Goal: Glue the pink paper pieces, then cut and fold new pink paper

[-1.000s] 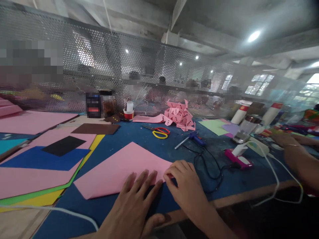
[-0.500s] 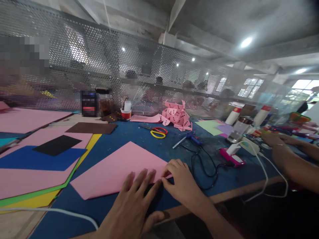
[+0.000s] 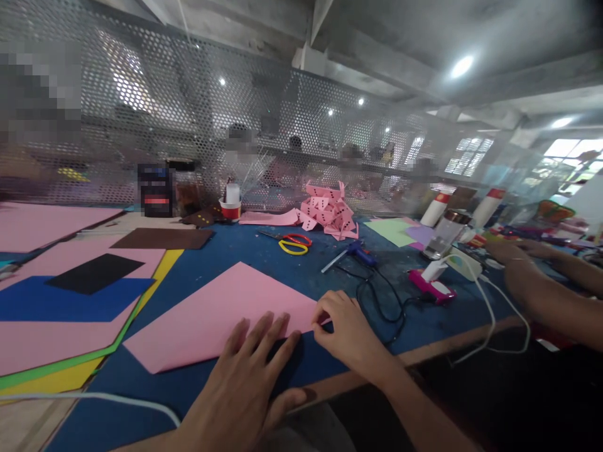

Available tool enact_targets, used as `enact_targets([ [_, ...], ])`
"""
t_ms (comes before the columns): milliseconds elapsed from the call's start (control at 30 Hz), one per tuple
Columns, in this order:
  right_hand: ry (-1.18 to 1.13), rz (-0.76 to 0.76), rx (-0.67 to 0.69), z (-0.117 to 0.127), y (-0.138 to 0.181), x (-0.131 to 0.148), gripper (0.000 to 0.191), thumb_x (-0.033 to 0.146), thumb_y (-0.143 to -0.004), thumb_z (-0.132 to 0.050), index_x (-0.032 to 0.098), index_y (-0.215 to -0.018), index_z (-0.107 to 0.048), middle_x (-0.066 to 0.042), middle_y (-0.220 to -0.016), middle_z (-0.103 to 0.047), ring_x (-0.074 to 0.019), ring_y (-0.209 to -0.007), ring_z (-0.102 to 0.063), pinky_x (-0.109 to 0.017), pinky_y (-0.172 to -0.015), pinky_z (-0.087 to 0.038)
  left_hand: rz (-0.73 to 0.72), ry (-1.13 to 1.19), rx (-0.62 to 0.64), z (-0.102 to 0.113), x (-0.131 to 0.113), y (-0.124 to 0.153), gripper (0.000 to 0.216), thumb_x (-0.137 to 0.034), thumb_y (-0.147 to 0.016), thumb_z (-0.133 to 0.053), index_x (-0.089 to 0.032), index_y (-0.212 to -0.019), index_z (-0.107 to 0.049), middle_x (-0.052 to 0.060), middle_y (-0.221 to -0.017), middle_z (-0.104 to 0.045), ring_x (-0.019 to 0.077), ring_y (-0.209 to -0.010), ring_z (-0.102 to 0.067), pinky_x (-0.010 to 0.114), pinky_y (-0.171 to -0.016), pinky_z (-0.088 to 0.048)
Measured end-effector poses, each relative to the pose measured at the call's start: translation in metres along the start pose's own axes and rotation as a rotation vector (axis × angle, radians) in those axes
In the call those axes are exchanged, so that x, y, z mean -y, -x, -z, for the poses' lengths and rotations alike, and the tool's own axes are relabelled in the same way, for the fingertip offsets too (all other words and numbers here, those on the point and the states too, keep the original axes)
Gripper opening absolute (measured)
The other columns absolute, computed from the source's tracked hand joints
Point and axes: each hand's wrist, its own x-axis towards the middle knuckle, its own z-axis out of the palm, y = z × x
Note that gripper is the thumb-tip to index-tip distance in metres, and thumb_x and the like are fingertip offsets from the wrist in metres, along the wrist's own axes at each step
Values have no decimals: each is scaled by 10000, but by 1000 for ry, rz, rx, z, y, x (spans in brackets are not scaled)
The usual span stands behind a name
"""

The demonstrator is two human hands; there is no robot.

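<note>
A folded sheet of pink paper (image 3: 221, 307) lies on the blue table in front of me. My left hand (image 3: 249, 370) rests flat with fingers spread, its fingertips on the sheet's near edge. At the sheet's right end, my right hand (image 3: 346, 329) has thumb and forefinger curled together, pinching the corner, which the fingers partly cover. Beyond the sheet lie scissors (image 3: 296, 243) with red and yellow handles. A blue glue gun (image 3: 360, 252) with its black cord is just past my right hand.
Coloured sheets (image 3: 136, 242) are stacked at left, with a white cable (image 3: 117, 398) in front. Cut pink pieces (image 3: 327, 210) are heaped by the perforated metal screen (image 3: 268, 119). A pink power strip (image 3: 431, 289), a glass jar (image 3: 445, 235) and another person's arms (image 3: 541, 282) are at right.
My right hand has slid slightly right along the paper's edge, still pinching at the corner. My left hand stays flat on the sheet. The whole view has shifted a little.
</note>
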Motion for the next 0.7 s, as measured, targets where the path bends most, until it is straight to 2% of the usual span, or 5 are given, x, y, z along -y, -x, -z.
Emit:
enact_targets([
  [233, 50, -19, -14, 7, 2, -16, 135, 87, -772, -652, 216, -770, -614, 11, -889, -643, -188, -933, -555, -332, -817, -352, 25, 47, 52, 3, -1, -2, 686, -684, -945, -388, -296, -1511, -408, 87, -1566, -423, 341, -1411, -391, 521, -1134, -173],
  [367, 45, -42, -27, 12, 5, -25, 141, 72, -771, -635, 212, -757, -615, 9, -878, -645, -189, -918, -556, -336, -814, -348, 41, 63, 80, 3, -2, -1, 683, -671, -955, -379, -311, -1535, -355, 89, -1581, -398, 345, -1427, -369, 547, -1136, -172],
  [700, 74, -99, -42, 22, 8, -31, 136, 85, -792, -614, 209, -737, -619, 4, -862, -639, -189, -920, -550, -328, -803, -349, 39, 71, 89, 0, 0, 0, 706, -683, -935, -420, -318, -1535, -351, 80, -1596, -373, 343, -1436, -350, 539, -1153, -174],
])
